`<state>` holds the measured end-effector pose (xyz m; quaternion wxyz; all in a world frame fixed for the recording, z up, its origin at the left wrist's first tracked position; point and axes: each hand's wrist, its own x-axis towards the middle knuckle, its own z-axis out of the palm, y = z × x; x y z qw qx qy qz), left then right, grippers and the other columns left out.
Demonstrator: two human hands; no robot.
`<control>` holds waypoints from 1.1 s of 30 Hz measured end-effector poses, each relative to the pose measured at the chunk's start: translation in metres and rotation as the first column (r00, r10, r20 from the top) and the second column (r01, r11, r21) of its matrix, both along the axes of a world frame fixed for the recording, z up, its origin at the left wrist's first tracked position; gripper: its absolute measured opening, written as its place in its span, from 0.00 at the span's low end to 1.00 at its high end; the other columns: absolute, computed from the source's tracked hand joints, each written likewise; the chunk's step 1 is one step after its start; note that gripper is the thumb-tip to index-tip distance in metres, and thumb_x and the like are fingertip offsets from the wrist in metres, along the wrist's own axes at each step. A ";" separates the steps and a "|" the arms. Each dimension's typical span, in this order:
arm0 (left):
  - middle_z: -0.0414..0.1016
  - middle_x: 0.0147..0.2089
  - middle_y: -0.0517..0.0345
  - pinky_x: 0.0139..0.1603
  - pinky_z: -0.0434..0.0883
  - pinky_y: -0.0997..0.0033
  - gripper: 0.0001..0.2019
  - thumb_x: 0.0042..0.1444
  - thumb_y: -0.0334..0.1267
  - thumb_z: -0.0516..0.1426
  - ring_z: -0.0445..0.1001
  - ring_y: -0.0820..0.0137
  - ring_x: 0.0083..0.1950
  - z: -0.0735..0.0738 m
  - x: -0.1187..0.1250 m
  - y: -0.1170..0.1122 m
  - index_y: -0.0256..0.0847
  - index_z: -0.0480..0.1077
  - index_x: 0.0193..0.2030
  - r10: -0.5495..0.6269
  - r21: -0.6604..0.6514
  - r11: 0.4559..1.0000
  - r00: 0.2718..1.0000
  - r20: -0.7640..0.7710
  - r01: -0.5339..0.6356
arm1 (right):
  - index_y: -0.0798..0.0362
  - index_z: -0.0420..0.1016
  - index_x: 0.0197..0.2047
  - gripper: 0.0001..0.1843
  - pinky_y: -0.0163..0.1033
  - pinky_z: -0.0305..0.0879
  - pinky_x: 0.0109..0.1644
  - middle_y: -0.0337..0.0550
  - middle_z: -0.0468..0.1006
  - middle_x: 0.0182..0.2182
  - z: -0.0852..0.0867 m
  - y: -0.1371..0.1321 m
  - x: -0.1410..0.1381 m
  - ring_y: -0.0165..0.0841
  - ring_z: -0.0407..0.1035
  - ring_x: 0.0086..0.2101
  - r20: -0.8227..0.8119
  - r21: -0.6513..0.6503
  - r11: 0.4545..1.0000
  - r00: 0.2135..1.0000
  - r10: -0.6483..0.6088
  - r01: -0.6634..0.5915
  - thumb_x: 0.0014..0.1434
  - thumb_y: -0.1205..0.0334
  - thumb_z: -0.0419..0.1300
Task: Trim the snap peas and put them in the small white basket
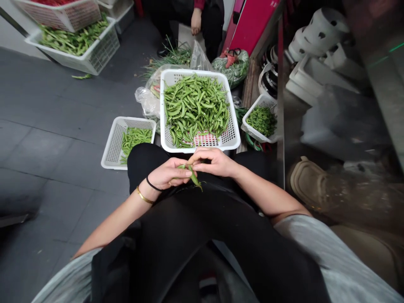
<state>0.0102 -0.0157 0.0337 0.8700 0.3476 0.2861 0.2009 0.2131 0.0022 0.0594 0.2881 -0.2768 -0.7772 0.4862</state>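
Above my lap, my left hand (pixel 172 173) is closed around green pea pods (pixel 195 179), one of which points down toward me. My right hand (pixel 214 162) meets it from the other side, its thumb and fingers pinched at the pods' upper end. Just beyond my hands, a large white basket (pixel 232 136) holds a heap of pea pods (pixel 197 105), with some bare mesh showing at its near side. Left of my knee sits a smaller white basket (pixel 110 147) with fewer pods (pixel 135 139) in it.
A white basket of leafy greens (pixel 261 120) stands at the right, beside a metal-edged shelf. Plastic bags (pixel 147 101) and scallions (pixel 172 57) lie behind the big basket. Stacked baskets (pixel 101 52) are at far left. Another person's hand (pixel 196 22) shows at the top.
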 end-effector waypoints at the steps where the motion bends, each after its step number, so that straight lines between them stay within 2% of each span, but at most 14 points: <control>1: 0.67 0.18 0.60 0.12 0.42 0.83 0.12 0.45 0.38 0.65 0.49 0.87 0.12 0.000 0.000 0.000 0.29 0.73 0.31 -0.015 -0.007 1.000 1.000 -0.013 0.015 | 0.57 0.75 0.38 0.09 0.34 0.65 0.39 0.41 0.73 0.32 0.001 0.000 0.001 0.27 0.68 0.33 0.008 0.007 1.000 1.000 0.007 -0.007 0.57 0.60 0.61; 7: 0.62 0.15 0.63 0.12 0.42 0.82 0.13 0.43 0.40 0.66 0.49 0.86 0.12 -0.004 0.005 -0.004 0.29 0.74 0.29 -0.008 -0.028 1.000 1.000 -0.026 0.007 | 0.57 0.72 0.33 0.09 0.32 0.63 0.31 0.38 0.73 0.27 0.001 0.002 0.002 0.26 0.68 0.26 -0.033 -0.223 0.972 0.997 0.062 -0.068 0.57 0.59 0.61; 8: 0.61 0.14 0.63 0.12 0.42 0.82 0.13 0.43 0.40 0.66 0.49 0.86 0.12 -0.005 0.006 -0.004 0.30 0.74 0.28 0.009 -0.031 0.999 1.000 -0.017 -0.009 | 0.57 0.72 0.32 0.09 0.32 0.63 0.31 0.38 0.73 0.26 0.001 0.002 0.001 0.26 0.68 0.26 -0.015 -0.192 0.980 0.999 0.044 -0.046 0.57 0.59 0.61; 10: 0.61 0.14 0.63 0.12 0.42 0.82 0.13 0.43 0.40 0.66 0.49 0.85 0.12 -0.007 0.008 -0.005 0.31 0.73 0.27 0.084 -0.048 0.995 0.996 0.003 -0.084 | 0.56 0.71 0.31 0.08 0.33 0.62 0.32 0.38 0.72 0.26 0.001 0.000 -0.004 0.26 0.66 0.27 0.069 -0.021 0.999 0.997 -0.046 0.048 0.58 0.61 0.59; 12: 0.62 0.15 0.64 0.12 0.42 0.83 0.12 0.43 0.40 0.66 0.49 0.86 0.12 -0.010 0.010 -0.005 0.32 0.72 0.28 0.188 -0.081 0.979 0.982 0.017 -0.186 | 0.55 0.69 0.30 0.08 0.34 0.61 0.34 0.39 0.70 0.27 0.000 -0.002 -0.011 0.27 0.64 0.28 0.150 0.187 0.971 0.973 -0.178 0.149 0.59 0.63 0.56; 14: 0.64 0.16 0.63 0.12 0.42 0.83 0.13 0.44 0.40 0.66 0.48 0.86 0.12 -0.012 0.010 -0.003 0.33 0.71 0.29 0.272 -0.104 0.958 0.962 0.021 -0.268 | 0.54 0.67 0.30 0.08 0.35 0.61 0.36 0.40 0.70 0.27 -0.002 -0.005 -0.013 0.29 0.63 0.30 0.174 0.311 0.929 0.949 -0.264 0.201 0.61 0.64 0.54; 18: 0.66 0.18 0.63 0.12 0.43 0.83 0.11 0.46 0.38 0.65 0.49 0.86 0.12 -0.010 -0.001 0.001 0.33 0.71 0.31 0.447 -0.003 0.895 0.894 -0.032 -0.447 | 0.54 0.66 0.31 0.07 0.35 0.62 0.36 0.40 0.70 0.28 0.003 -0.006 0.010 0.29 0.64 0.30 0.108 0.304 0.885 0.910 -0.399 0.352 0.62 0.63 0.53; 21: 0.69 0.20 0.61 0.13 0.45 0.82 0.10 0.48 0.37 0.64 0.50 0.85 0.13 -0.004 -0.007 0.000 0.34 0.73 0.34 0.559 0.182 0.824 0.824 -0.096 -0.537 | 0.54 0.67 0.31 0.07 0.34 0.61 0.33 0.38 0.69 0.26 0.010 -0.005 0.035 0.27 0.64 0.27 0.175 0.225 0.910 0.905 -0.388 0.347 0.61 0.61 0.55; 23: 0.69 0.20 0.60 0.13 0.47 0.80 0.11 0.48 0.38 0.65 0.51 0.84 0.14 0.001 -0.005 -0.002 0.34 0.74 0.36 0.579 0.295 0.798 0.804 -0.136 -0.525 | 0.54 0.69 0.37 0.08 0.33 0.62 0.33 0.39 0.71 0.30 0.011 -0.005 0.039 0.27 0.65 0.29 0.239 0.185 0.943 0.917 -0.318 0.278 0.59 0.58 0.58; 25: 0.68 0.20 0.61 0.14 0.48 0.79 0.11 0.48 0.39 0.64 0.52 0.82 0.15 0.004 -0.002 -0.005 0.34 0.75 0.36 0.578 0.384 0.785 0.799 -0.168 -0.487 | 0.54 0.68 0.45 0.16 0.33 0.63 0.34 0.43 0.73 0.37 0.008 -0.007 0.031 0.28 0.67 0.32 0.294 0.192 0.960 0.921 -0.257 0.206 0.57 0.55 0.60; 27: 0.68 0.20 0.60 0.16 0.50 0.78 0.11 0.49 0.40 0.64 0.54 0.81 0.16 0.008 -0.002 -0.007 0.35 0.76 0.36 0.573 0.488 0.764 0.791 -0.214 -0.422 | 0.56 0.69 0.45 0.14 0.35 0.62 0.35 0.46 0.73 0.37 0.003 -0.009 0.017 0.30 0.68 0.33 0.395 0.261 0.960 0.896 -0.202 0.101 0.60 0.56 0.57; 28: 0.68 0.21 0.60 0.17 0.53 0.78 0.11 0.49 0.40 0.64 0.56 0.79 0.18 0.011 -0.003 -0.008 0.36 0.76 0.37 0.588 0.562 0.732 0.773 -0.238 -0.384 | 0.57 0.70 0.41 0.11 0.35 0.61 0.35 0.46 0.73 0.34 0.000 -0.009 0.010 0.31 0.67 0.32 0.465 0.304 0.952 0.867 -0.178 0.033 0.62 0.57 0.54; 31: 0.71 0.29 0.56 0.27 0.62 0.76 0.19 0.41 0.38 0.68 0.65 0.73 0.27 0.023 -0.011 -0.011 0.39 0.76 0.43 0.664 0.792 0.570 0.691 -0.285 -0.221 | 0.57 0.71 0.31 0.14 0.35 0.55 0.32 0.44 0.72 0.28 -0.003 -0.011 -0.002 0.30 0.64 0.28 0.607 0.388 0.908 0.785 -0.121 -0.160 0.65 0.62 0.49; 33: 0.73 0.32 0.55 0.31 0.64 0.75 0.21 0.39 0.36 0.69 0.68 0.69 0.32 0.032 -0.015 -0.010 0.41 0.76 0.44 0.618 0.852 0.522 0.708 -0.342 -0.045 | 0.57 0.71 0.30 0.13 0.35 0.52 0.30 0.43 0.71 0.27 0.000 -0.011 -0.002 0.29 0.62 0.26 0.623 0.413 0.871 0.780 -0.059 -0.265 0.64 0.62 0.50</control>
